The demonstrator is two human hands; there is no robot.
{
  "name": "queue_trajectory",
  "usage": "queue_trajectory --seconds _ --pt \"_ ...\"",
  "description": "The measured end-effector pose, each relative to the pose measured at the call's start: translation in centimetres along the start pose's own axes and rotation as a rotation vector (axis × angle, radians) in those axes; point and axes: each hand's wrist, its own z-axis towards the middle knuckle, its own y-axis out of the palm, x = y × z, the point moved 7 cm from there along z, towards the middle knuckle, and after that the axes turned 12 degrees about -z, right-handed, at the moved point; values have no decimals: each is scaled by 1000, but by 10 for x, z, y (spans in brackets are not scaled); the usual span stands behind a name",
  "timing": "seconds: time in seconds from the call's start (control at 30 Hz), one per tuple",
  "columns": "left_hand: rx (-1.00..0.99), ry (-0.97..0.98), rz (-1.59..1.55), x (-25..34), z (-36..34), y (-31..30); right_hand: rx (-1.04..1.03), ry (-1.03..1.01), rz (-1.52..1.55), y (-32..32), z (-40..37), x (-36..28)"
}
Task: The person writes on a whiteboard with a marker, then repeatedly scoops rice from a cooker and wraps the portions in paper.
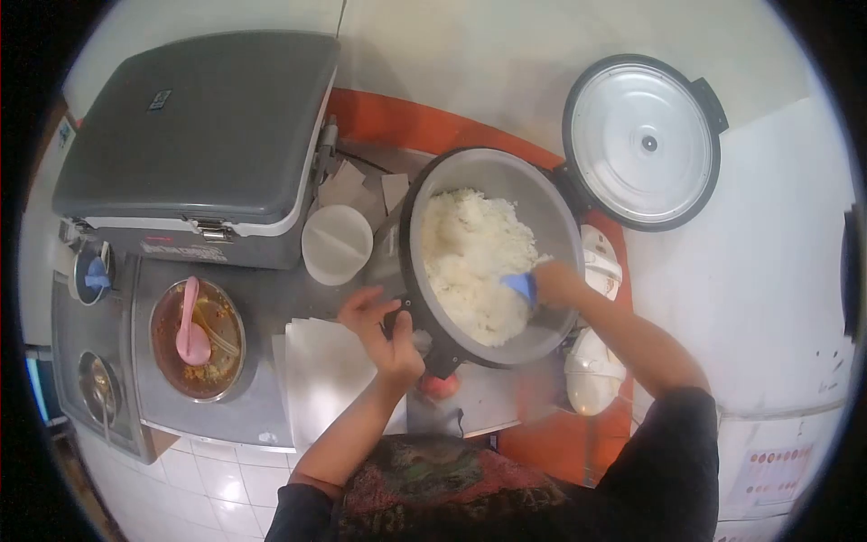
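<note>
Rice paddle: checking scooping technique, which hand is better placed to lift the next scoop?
Right, probably. The right hand grips the blue paddle, its blade in the rice; the left hand rests at the cooker rim, away from the paddle.

the rice is plain white, heaped in a rice cooker with a dull grey inside and a black rim. the paddle in it is bright blue. far right, the lid is shiny silver ringed in black. the counter is orange-red. far left, the box is dark grey with a white edge band. a pink spoon lies in a steel bowl of orange-brown sauce. the paper stack and the tub are white. near, the sleeve is black, and the cloth is mottled red, green and dark.
</note>
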Motion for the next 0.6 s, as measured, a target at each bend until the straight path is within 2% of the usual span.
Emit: queue_trajectory --seconds 0.03,0.13,0.23,0.33,0.43,0.5,0.6 --pt "-11 19 8 2 2 2 -59 -9 6 11 -2 2" --pt "-5 7 -42 1 2 4 -56 -111 283 -26 -54 -5" --pt "21 -47 -103 -6 -2 5 105 -19 655 -67 -77 9" --pt "9 -26 -130 -2 2 8 337 -17 735 -94 -85 23" --pt "-59 -3 -27 0 4 9 348 -160 841 -122 -108 7" --pt "-67 -1 -13 3 5 10 249 -189 740 -139 -126 -7" --pt "-22 -15 -54 -5 2 7 240 -280 541 -114 -118 -32"
